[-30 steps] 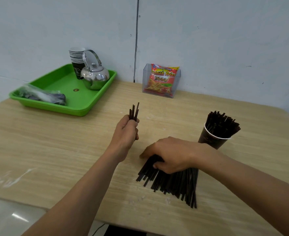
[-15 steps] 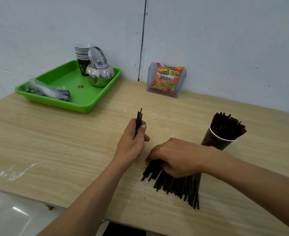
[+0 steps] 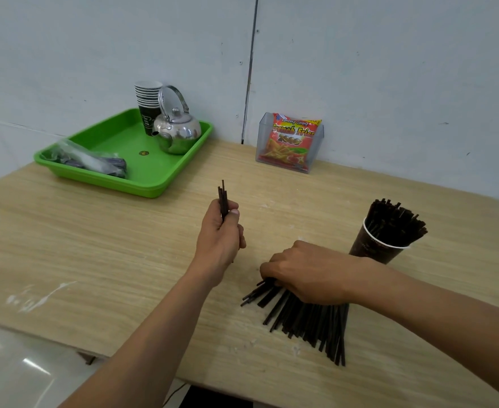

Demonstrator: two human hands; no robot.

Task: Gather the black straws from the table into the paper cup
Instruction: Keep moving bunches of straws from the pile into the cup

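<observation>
A dark paper cup [image 3: 373,248] stands at the right of the wooden table [image 3: 124,245], packed with upright black straws [image 3: 395,223]. A fan-shaped pile of black straws [image 3: 310,319] lies flat in front of it, near the table's front edge. My right hand [image 3: 307,275] rests on the pile's far end with its fingers curled over the straw tips. My left hand [image 3: 220,240] is left of the pile, closed around a small bundle of straws [image 3: 223,198] that stands upright out of the fist.
A green tray [image 3: 154,175] at the back left holds a steel kettle [image 3: 177,134], a stack of paper cups [image 3: 148,104] and a plastic bag [image 3: 89,160]. A clear holder with a snack packet [image 3: 291,142] leans against the wall.
The straws in my left hand have been drawn together from a splayed bunch into a tight upright bundle. My right hand stays on the pile. The view has shifted slightly.
</observation>
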